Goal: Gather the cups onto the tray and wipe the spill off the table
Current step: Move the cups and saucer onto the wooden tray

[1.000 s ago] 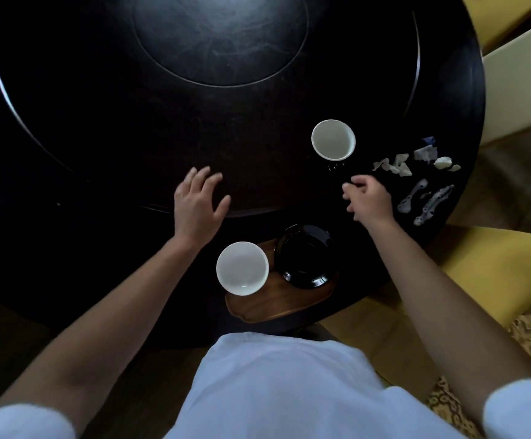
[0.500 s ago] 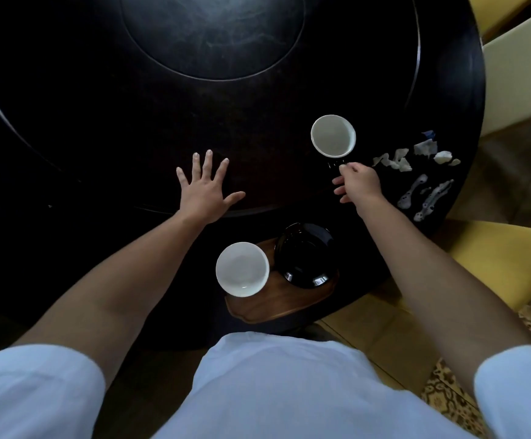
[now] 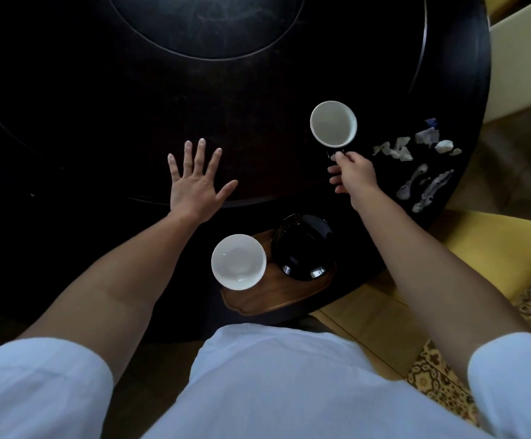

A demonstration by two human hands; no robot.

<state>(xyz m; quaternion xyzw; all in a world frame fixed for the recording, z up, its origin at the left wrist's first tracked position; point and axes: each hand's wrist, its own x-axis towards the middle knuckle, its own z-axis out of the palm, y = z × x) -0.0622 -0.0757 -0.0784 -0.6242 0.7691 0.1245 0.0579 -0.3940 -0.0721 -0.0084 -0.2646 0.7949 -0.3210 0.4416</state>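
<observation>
Round dark table [image 3: 67, 90], dim room. Left hand [image 3: 194, 185] flat and splayed on the top, holding nothing, likely bracing the reach. White cup [image 3: 238, 262] and black cup [image 3: 303, 247] already on wooden tray [image 3: 276, 299] at near edge. Right hand [image 3: 354, 175] pinches handle of third cup [image 3: 333, 123], spill [image 3: 425, 185] just beyond, unwiped

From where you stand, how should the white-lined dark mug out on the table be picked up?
By its dark handle, approached from the near side. The mug stands upright with the handle pointing toward the person, and the right hand is already pinching there. The wooden tray lies straight back.
</observation>
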